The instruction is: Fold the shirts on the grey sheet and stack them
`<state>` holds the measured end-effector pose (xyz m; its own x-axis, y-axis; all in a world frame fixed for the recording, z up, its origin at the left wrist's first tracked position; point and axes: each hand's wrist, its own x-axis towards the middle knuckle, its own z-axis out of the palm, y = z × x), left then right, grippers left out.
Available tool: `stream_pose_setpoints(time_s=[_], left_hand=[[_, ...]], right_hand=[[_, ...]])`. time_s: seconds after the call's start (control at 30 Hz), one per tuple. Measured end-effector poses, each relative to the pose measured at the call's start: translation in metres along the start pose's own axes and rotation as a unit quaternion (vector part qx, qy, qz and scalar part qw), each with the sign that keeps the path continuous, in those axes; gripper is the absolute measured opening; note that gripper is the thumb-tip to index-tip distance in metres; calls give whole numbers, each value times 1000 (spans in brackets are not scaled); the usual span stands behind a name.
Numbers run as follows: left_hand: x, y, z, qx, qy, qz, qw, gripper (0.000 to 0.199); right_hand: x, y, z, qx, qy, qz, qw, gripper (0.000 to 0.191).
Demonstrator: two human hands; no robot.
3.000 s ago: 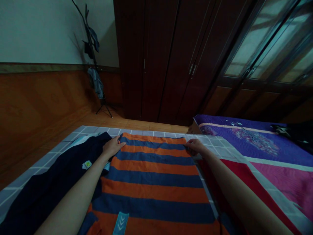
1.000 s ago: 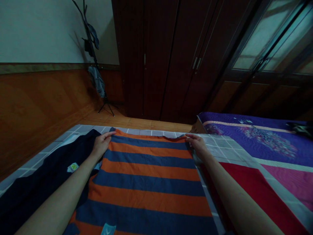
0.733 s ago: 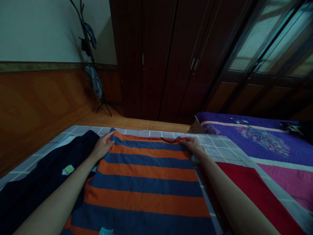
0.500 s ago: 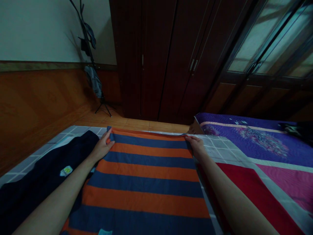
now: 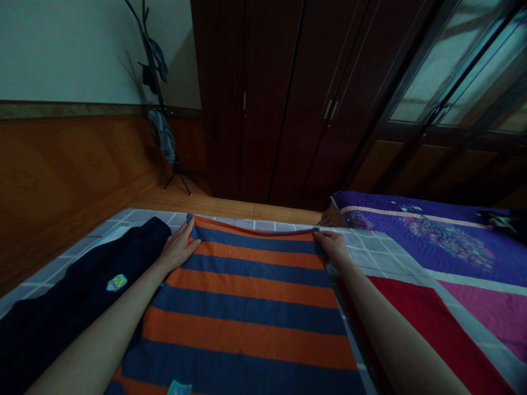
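Note:
A garment with wide orange and navy stripes [image 5: 247,323] lies spread flat on the bed, with a pale blue tag [image 5: 179,388] at its near edge. My left hand [image 5: 179,248] holds the far left corner of the striped cloth. My right hand [image 5: 332,247] pinches the far right corner, and the far edge runs between the two hands. To the left, a dark navy garment with a small yellow-green badge [image 5: 90,296] lies beside my left hand, touching the striped cloth.
A grey checked sheet [image 5: 373,251] covers the bed. A purple, red and pink quilt [image 5: 436,247] lies to the right. Beyond the bed's far edge are a wood floor, a dark wardrobe [image 5: 263,109], a clothes stand [image 5: 162,131] and glass-paneled doors [image 5: 448,71].
Both hands have moved out to the far corners since the oldest frame, and the cloth's far edge now stretches between them. The stripes lie flatter.

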<state>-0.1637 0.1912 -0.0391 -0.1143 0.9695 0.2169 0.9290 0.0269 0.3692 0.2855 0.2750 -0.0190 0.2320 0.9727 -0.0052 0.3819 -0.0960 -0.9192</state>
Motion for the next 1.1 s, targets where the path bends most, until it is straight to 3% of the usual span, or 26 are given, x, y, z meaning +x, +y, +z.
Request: stream_pose_setpoints(time_s=[0.23, 0.4, 0.53, 0.67, 0.77, 0.87, 1.1], left_hand=[[-2, 1, 3, -14, 6, -12, 1000, 65], [0, 6, 0, -70, 0, -39, 997, 63], [0, 0, -17, -153, -11, -74, 985, 74], [-9, -11, -50, -293, -105, -99, 945, 78], [-18, -14, -68, -347, -204, -90, 911, 65], [-20, -14, -70, -296, -218, -79, 927, 51], [-13, -9, -47, -170, -120, -126, 970, 28]], right_hand=[[-5, -5, 0, -222, 70, -42, 972, 24], [-13, -13, 6, -322, 70, -50, 943, 37], [-10, -13, 2, -357, 41, -46, 932, 38], [-7, -8, -16, -336, -55, -30, 940, 39], [-4, -2, -27, -301, -127, -7, 945, 32], [-1, 3, -30, -291, -140, 9, 947, 27], [8, 7, -28, -310, -95, -5, 946, 28]])
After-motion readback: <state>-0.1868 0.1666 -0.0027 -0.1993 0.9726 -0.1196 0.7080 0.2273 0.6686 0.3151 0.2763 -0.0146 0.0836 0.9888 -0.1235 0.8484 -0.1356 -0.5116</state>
